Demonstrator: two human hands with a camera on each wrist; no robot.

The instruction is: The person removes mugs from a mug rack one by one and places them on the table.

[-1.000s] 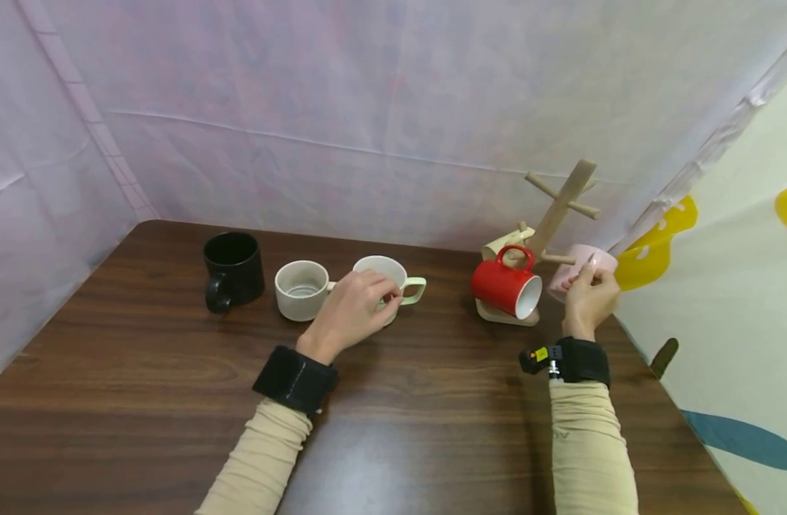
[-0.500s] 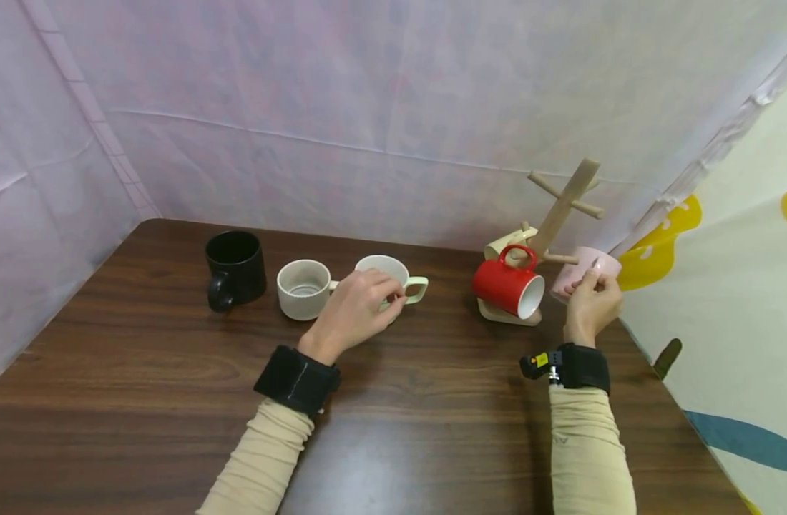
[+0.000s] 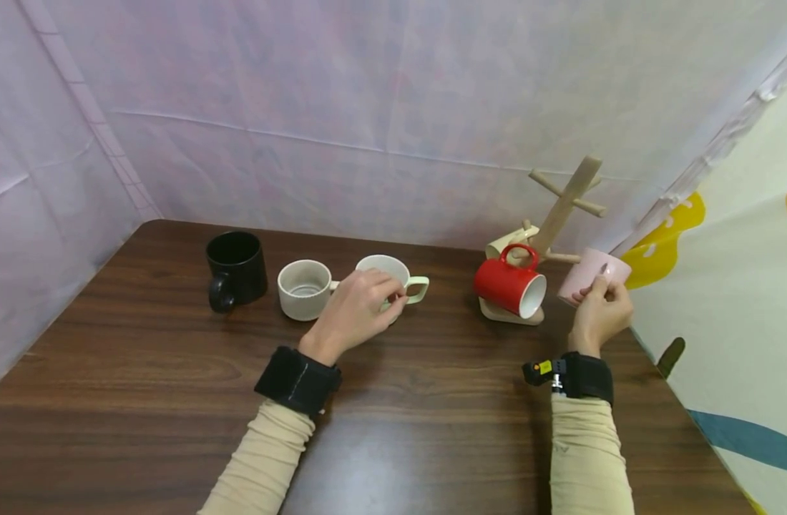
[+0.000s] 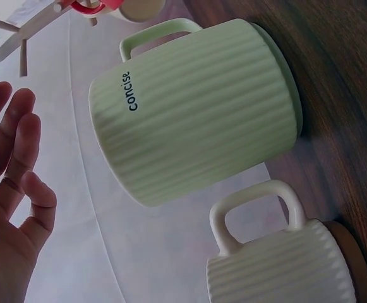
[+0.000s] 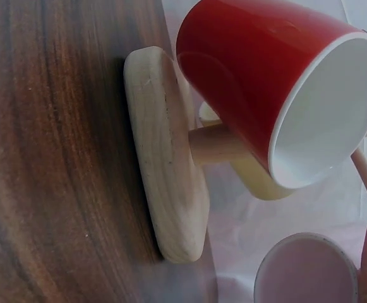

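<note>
Two mugs are in my hands. My right hand (image 3: pixel 601 309) has drawn the pink mug (image 3: pixel 592 275) a little away from the wooden rack (image 3: pixel 556 218), fingers curled round it, held above the table (image 3: pixel 142 372). My left hand (image 3: pixel 358 304) stays over the green mug (image 3: pixel 393 275), fingers relaxed and gripping nothing.

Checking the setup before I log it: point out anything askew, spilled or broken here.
Nothing is spilled or visibly broken. The wooden mug tree appears to lean, though that may be the wide lens. The red mug hangs from it tilted, mouth outward, a cream mug behind. The right hand holds the pink mug tilted beside it.
</note>
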